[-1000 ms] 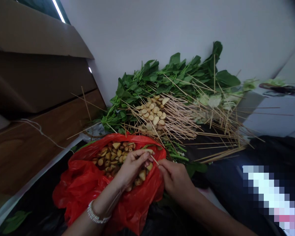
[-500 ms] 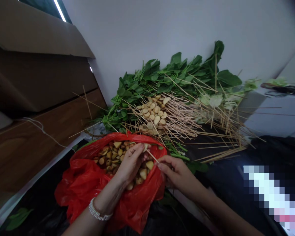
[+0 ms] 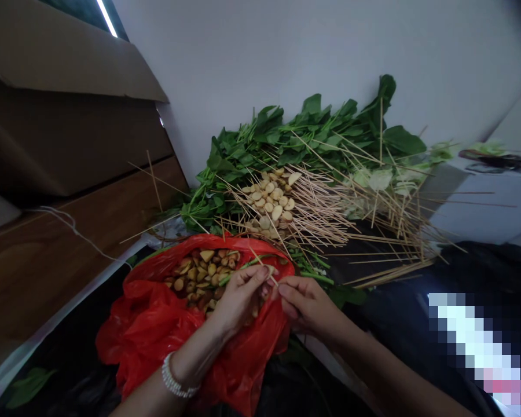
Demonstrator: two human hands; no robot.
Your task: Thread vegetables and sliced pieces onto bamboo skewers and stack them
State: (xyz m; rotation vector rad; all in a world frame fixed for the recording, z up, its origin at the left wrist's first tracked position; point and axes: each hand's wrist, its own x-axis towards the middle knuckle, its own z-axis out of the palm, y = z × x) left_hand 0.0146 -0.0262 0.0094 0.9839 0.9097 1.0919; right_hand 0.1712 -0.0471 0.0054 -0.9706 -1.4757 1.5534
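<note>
While the left grip (image 3: 243,299) pinches a green stem (image 3: 241,267) between thumb and fingers, the right grip (image 3: 306,307) is narrow, its fingertips closed on the lower end of a thin wooden skewer (image 3: 255,255). From those fingertips the skewer's long axis runs up and to the left in the view, passing just beside the left fingertips. Its lower end is nearer the right hand. The stem crosses it and runs left, out over the bag. A small pale piece (image 3: 269,270) sits at the left fingertips; whether the skewer pierces it cannot be told. Both grips are above the mouth of a red plastic bag (image 3: 130,341) full of yellowish wedges (image 3: 200,272). Beyond the bag lie a loose heap of skewers (image 3: 316,214), a pile of pale slices (image 3: 267,200) on it, and leafy greens (image 3: 312,133) against a wall (image 3: 264,58).
</note>
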